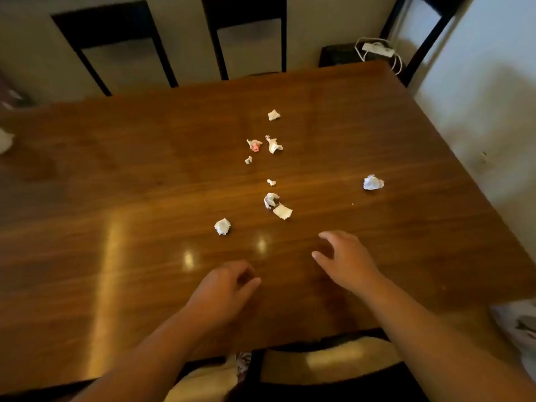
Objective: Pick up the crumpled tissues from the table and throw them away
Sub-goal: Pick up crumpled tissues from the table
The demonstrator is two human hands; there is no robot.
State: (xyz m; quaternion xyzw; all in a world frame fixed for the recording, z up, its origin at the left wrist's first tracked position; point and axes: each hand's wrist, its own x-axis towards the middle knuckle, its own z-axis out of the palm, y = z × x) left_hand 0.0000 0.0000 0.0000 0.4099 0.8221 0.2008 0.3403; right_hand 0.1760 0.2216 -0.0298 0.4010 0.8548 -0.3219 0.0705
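Worktop [116, 175]: brown polished wood, filling most of the frame, with bright reflections at lower centre.
Left hand [223, 288]: lower centre, above the worktop, fingers loosely curled, nothing in it.
Nearest tissue [222, 226]: a white ball just above the left hand, apart from it.
Central tissues: a crumpled piece [271, 199] touching a flatter scrap [282, 211] at mid-frame; a tiny bit [271, 182] above them.
Upper cluster: a small bit [248, 160], a pink-marked piece [254, 145], a larger wad [273, 144] beside it, and a lone piece [273, 114] highest up.
Right hand [345, 261]: right of centre, fingers spread and bent, empty, well below the central tissues.
Right tissue [373, 182]: a white ball alone at mid-right.
Chairs [246, 13]: dark backs along the upper edge.
Power strip [378, 49]: white, upper right, beyond the worktop.
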